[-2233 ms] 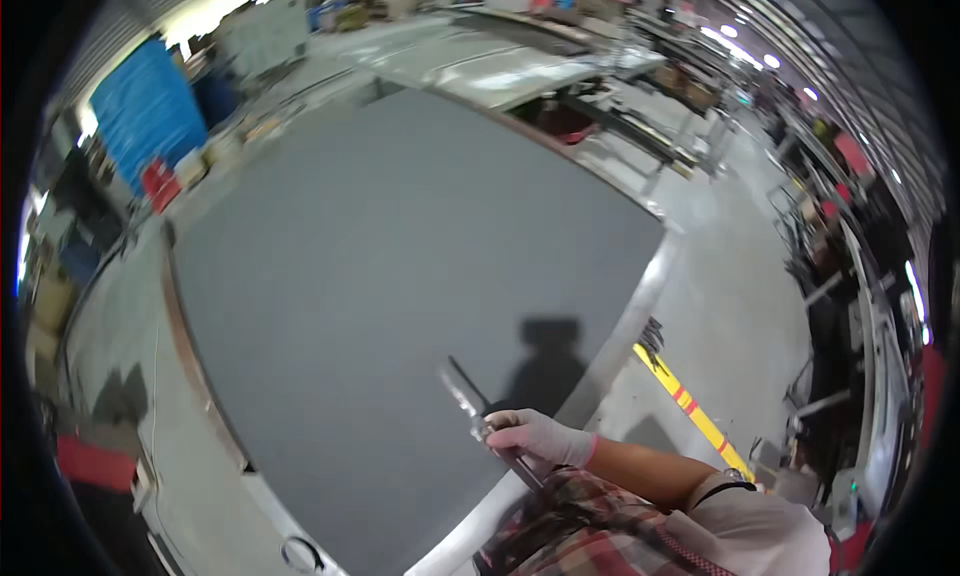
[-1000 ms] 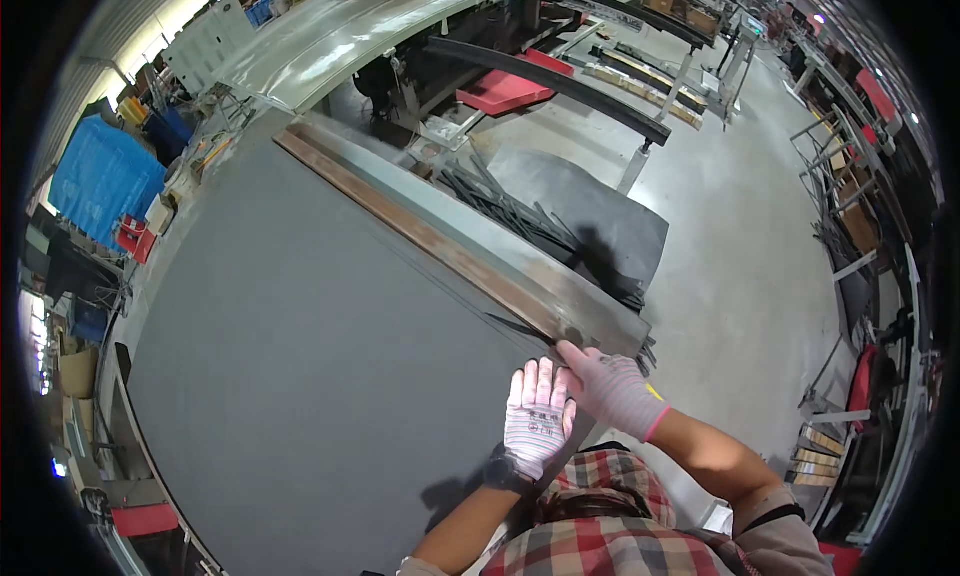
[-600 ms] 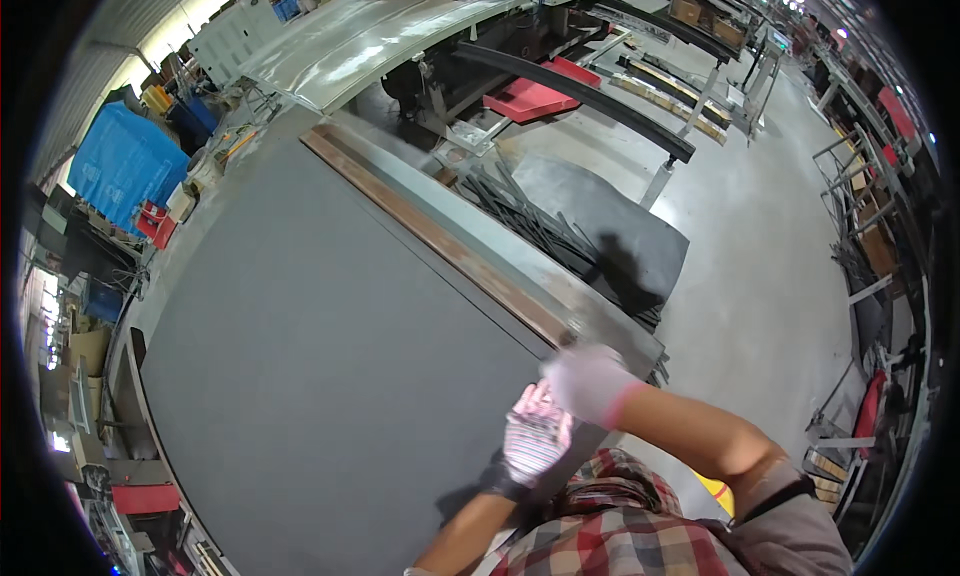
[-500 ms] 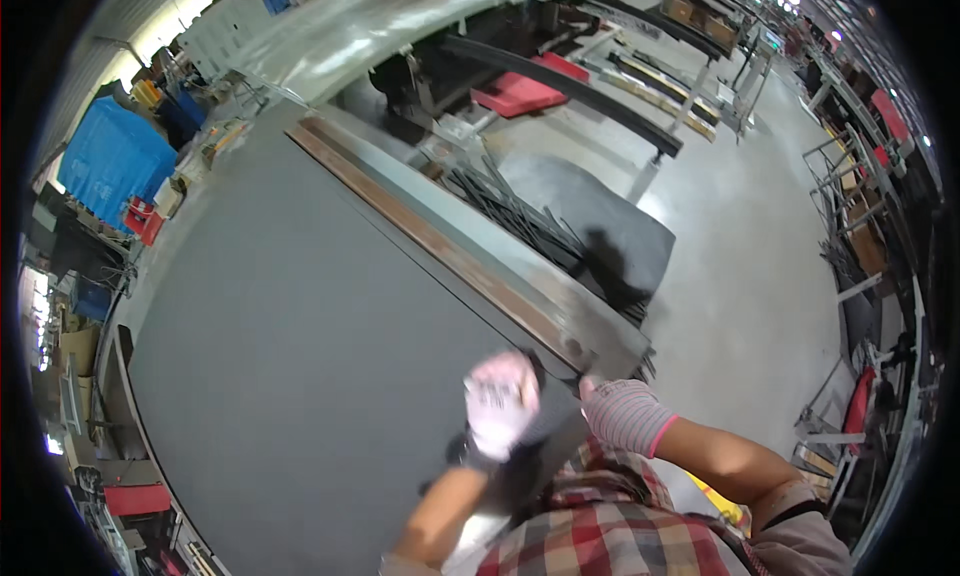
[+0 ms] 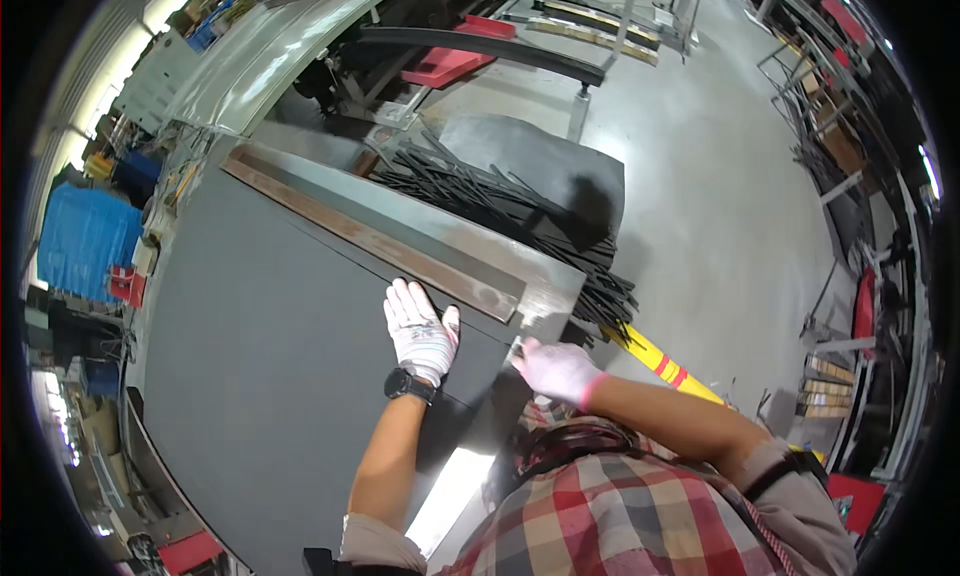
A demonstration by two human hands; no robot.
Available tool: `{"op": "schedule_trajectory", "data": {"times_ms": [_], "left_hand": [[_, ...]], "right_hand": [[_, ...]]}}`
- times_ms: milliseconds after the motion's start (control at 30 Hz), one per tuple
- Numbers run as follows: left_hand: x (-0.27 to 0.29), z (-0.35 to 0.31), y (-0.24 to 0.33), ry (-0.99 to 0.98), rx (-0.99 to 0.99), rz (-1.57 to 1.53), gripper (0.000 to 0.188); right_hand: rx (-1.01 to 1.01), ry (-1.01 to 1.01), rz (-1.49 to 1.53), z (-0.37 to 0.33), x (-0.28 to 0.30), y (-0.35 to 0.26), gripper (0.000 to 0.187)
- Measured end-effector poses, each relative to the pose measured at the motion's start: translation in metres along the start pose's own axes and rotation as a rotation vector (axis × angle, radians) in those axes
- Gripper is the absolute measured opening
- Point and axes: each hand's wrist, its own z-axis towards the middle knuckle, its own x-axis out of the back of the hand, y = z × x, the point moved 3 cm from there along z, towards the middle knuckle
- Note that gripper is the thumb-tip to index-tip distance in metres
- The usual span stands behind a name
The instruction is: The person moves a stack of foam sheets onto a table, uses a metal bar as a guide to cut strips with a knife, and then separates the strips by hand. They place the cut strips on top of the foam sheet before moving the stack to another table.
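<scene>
My left grip (image 5: 420, 328) lay open, palm down on the broad dark grey sheet (image 5: 270, 376), with its fingers pointing away from me and their tips just beside the long brown bar (image 5: 370, 236). My right grip (image 5: 558, 371) was near the right-hand end of that bar, by the sheet's edge nearest my body. Its fingers were curled in, but I could not tell whether they had closed on the edge or on something small that they hid.

The sheet was spread flat over the surface (image 5: 548, 276). A thin dark line (image 5: 365, 266) ran along it on my side of the bar; I could not tell a cut from a mark.

I judged the sheet to be soft and bendy, perhaps rubbery, since the loose dark strips (image 5: 470, 191) beyond the surface curved and tangled. Its matt face seemed unlikely to slip under a glove. So much of it looked heavy as a whole, apt to sag or crease if lifted from one spot, though hardly fragile. A pinch at the edge or a corner, with a flat palm pressing close by, seemed the surest hold. The bar looked stiff and weighty, best taken near both ends.
</scene>
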Motion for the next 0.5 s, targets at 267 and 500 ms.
{"op": "schedule_trajectory", "data": {"times_ms": [267,500], "left_hand": [[-0.009,-0.005,-0.006,-0.020,0.012,0.041,0.075],[-0.019,-0.008,-0.021,0.000,0.020,0.092,0.076]], "right_hand": [[0.065,0.031,0.104,-0.019,-0.024,0.033,0.044],[0.127,0.112,0.009,0.004,-0.059,0.049,0.035]]}}
